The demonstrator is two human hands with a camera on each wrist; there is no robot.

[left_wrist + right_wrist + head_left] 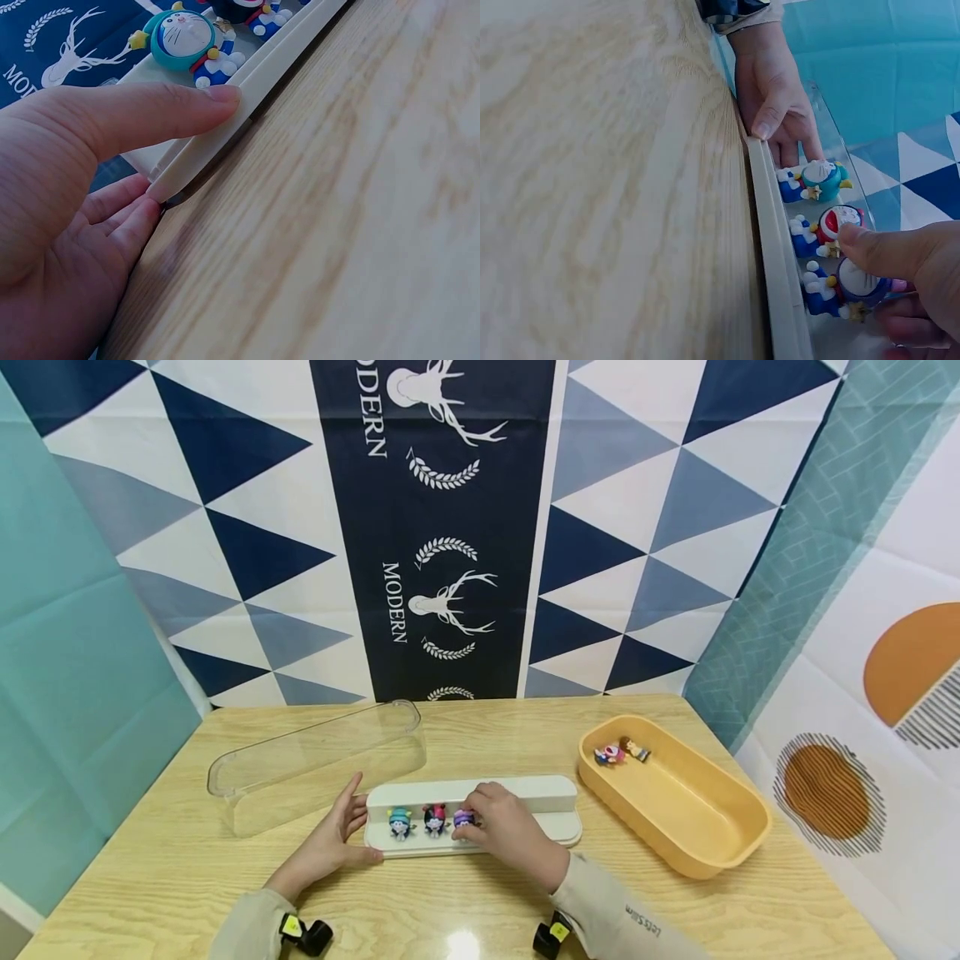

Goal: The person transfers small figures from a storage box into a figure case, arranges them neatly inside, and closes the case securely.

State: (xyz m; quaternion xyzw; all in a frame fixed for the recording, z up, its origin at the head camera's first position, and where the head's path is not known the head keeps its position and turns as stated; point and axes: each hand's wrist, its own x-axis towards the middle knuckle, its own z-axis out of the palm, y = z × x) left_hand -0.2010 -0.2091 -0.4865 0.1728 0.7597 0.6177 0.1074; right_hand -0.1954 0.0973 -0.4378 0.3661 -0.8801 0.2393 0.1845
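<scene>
A long white base (525, 793) lies on the wooden table with three small cartoon figurines standing on its left part. My left hand (354, 827) pinches the base's left end (225, 142), thumb (157, 109) on the front rim and fingers behind the corner. Beside that hand stands a teal figurine (400, 823), then a dark red one (434, 819). My right hand (471, 828) holds the third, purple figurine (853, 285) between thumb (870, 247) and fingers as it stands on the base.
A clear plastic lid (315, 760) lies upside down behind the left hand. A yellow oval tray (697, 835) at the right holds two more figurines (621, 752) at its far end. Patterned cloth hangs behind the table.
</scene>
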